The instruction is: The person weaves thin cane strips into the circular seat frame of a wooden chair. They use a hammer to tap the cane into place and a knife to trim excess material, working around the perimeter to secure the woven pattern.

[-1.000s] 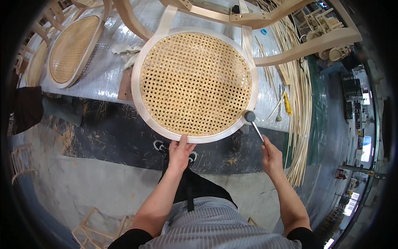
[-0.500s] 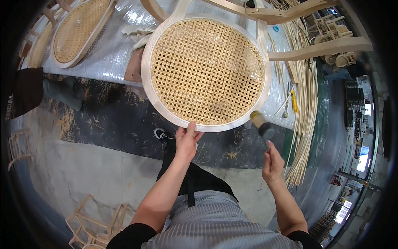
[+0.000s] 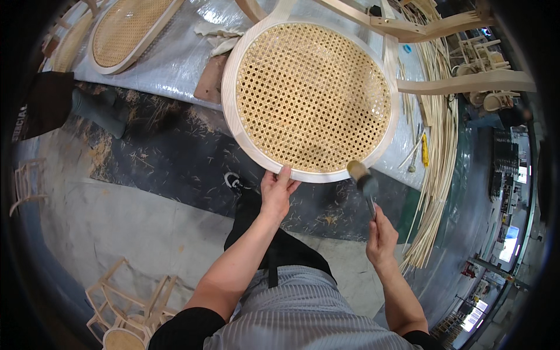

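Note:
A round cane seat (image 3: 312, 96) with open woven holes fills the upper middle, set in a pale wooden ring (image 3: 229, 87) of a chair frame. My left hand (image 3: 276, 195) grips the ring's near edge, thumb on top and fingers curled underneath. In my right hand (image 3: 382, 240) is the handle of a mallet (image 3: 363, 182) with a yellow face and a dark head. Its yellow face is at the near right part of the ring; whether it touches the wood I cannot tell. The mallet is slightly blurred.
Plastic film (image 3: 175, 64) covers the table under the chair. Long cane strips (image 3: 440, 186) hang over its right side, near a yellow cutter (image 3: 424, 150). Another cane panel (image 3: 125, 32) lies far left, close to a person's dark sleeve (image 3: 44, 105). Chair frames (image 3: 131, 303) stand behind, lower left.
The whole view has shifted, so the chair sits further right in the picture. Relative to the ring, the mallet head has moved left along the near edge. My left hand keeps its hold.

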Action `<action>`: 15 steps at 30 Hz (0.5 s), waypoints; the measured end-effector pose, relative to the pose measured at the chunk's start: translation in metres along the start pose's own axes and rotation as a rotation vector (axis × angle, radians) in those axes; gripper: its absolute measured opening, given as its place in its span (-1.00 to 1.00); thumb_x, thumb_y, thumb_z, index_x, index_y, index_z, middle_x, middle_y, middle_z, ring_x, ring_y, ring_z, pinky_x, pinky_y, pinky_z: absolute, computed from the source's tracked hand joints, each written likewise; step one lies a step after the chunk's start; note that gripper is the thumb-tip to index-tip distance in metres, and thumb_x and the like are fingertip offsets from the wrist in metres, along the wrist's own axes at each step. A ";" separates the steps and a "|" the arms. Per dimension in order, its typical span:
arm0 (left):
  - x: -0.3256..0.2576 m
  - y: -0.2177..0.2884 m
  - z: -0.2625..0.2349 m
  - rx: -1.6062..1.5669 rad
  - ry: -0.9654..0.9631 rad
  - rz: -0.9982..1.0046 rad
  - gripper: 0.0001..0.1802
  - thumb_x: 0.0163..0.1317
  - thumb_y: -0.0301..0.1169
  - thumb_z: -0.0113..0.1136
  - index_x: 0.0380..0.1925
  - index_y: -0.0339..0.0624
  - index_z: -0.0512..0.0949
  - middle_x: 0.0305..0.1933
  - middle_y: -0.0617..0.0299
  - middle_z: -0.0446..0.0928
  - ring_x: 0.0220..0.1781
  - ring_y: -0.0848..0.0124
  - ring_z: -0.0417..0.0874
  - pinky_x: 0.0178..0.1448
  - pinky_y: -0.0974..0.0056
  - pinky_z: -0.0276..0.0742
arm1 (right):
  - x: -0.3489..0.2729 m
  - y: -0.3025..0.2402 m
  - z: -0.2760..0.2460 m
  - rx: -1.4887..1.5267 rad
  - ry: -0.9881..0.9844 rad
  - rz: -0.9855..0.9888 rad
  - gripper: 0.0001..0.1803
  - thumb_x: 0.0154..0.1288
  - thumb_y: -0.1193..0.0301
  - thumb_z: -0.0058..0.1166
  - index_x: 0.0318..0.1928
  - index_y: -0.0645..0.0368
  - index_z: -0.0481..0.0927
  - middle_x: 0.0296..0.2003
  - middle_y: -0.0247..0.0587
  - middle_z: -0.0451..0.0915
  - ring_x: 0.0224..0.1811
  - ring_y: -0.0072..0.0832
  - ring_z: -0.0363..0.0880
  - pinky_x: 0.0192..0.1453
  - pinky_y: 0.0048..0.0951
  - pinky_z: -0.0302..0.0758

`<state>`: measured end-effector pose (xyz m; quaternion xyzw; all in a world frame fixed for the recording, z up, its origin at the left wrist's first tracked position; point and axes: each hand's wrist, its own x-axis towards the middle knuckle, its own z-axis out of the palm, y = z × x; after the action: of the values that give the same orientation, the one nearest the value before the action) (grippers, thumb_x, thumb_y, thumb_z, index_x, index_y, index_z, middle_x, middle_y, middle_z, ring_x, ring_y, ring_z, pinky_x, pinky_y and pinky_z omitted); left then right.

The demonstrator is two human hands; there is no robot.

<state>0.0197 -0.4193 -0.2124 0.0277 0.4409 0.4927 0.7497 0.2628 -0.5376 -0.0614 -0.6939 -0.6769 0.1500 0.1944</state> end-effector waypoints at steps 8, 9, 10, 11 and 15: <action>0.000 0.001 0.006 0.031 0.010 0.005 -0.60 0.64 -0.23 0.20 0.34 -0.07 0.42 0.27 0.16 0.64 0.23 0.27 0.75 0.37 0.01 0.65 | -0.017 -0.003 0.029 0.133 0.025 0.009 -0.55 0.55 0.51 0.16 0.40 0.19 0.58 -0.31 0.05 0.62 -0.32 -0.04 0.66 -0.17 -0.19 0.60; -0.001 0.002 0.005 0.022 0.001 0.013 -0.60 0.64 -0.23 0.20 0.34 -0.06 0.42 0.27 0.16 0.64 0.23 0.26 0.74 0.37 0.01 0.65 | -0.020 -0.004 0.031 0.172 0.083 -0.026 -0.56 0.56 0.49 0.16 0.39 0.18 0.59 -0.32 0.04 0.63 -0.32 -0.05 0.66 -0.16 -0.19 0.60; 0.000 0.000 0.004 0.049 0.010 -0.003 -0.59 0.65 -0.25 0.18 0.37 -0.06 0.39 0.30 0.16 0.62 0.24 0.25 0.73 0.38 0.00 0.64 | -0.018 0.000 0.034 0.126 0.042 -0.008 -0.56 0.56 0.49 0.16 0.38 0.18 0.59 -0.32 0.03 0.62 -0.33 -0.07 0.66 -0.17 -0.20 0.60; -0.002 -0.001 0.007 0.047 0.012 -0.008 -0.58 0.65 -0.25 0.17 0.38 -0.07 0.39 0.31 0.15 0.61 0.24 0.25 0.73 0.38 0.00 0.64 | -0.016 0.005 0.039 0.078 0.005 0.021 -0.57 0.56 0.49 0.15 0.38 0.18 0.60 -0.33 0.01 0.61 -0.34 -0.09 0.65 -0.17 -0.22 0.59; -0.005 0.001 0.003 0.061 0.045 0.021 -0.57 0.66 -0.28 0.15 0.41 -0.06 0.35 0.34 0.13 0.57 0.28 0.22 0.71 0.41 -0.01 0.63 | -0.009 -0.019 0.039 0.130 -0.008 0.096 -0.57 0.56 0.49 0.15 0.37 0.16 0.59 -0.31 0.01 0.63 -0.33 -0.07 0.65 -0.15 -0.22 0.61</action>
<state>0.0209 -0.4215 -0.2070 0.0441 0.4722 0.4871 0.7333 0.2275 -0.5436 -0.0870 -0.7108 -0.6325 0.2055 0.2290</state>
